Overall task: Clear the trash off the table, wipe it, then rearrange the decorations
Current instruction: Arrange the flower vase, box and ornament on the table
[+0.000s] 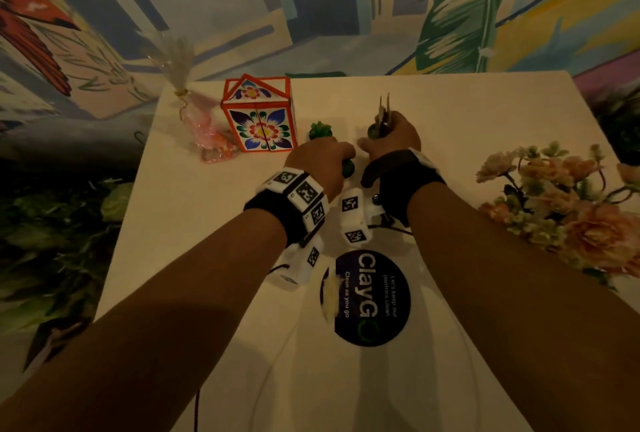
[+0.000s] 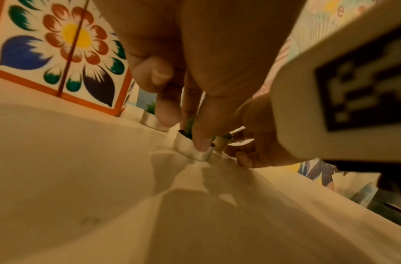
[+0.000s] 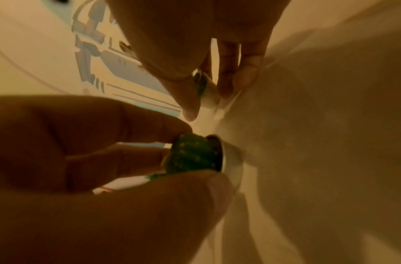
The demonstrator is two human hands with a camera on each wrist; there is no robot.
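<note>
My left hand [image 1: 341, 158] pinches a small pot holding a round green cactus [image 1: 348, 167] low over the white table [image 1: 485, 113]. In the left wrist view its fingertips [image 2: 202, 145] grip the silvery pot [image 2: 192, 151] by the rim. My right hand [image 1: 388, 135], just right of it, grips a second little pot with tall spiky leaves [image 1: 381, 116]. In the right wrist view that pot [image 3: 206, 89] sits between thumb and fingers. Nearer that camera is the dotted cactus [image 3: 192, 157]. A third small plant pot [image 1: 320, 130] stands free behind my left hand.
A floral paper box with orange edges [image 1: 259, 116] stands at the back left, with a cellophane gift bag [image 1: 204, 127] beside it. Artificial pink flowers [image 1: 568, 210] fill the right edge. A round dark ClayGo sticker [image 1: 369, 296] lies on the near table.
</note>
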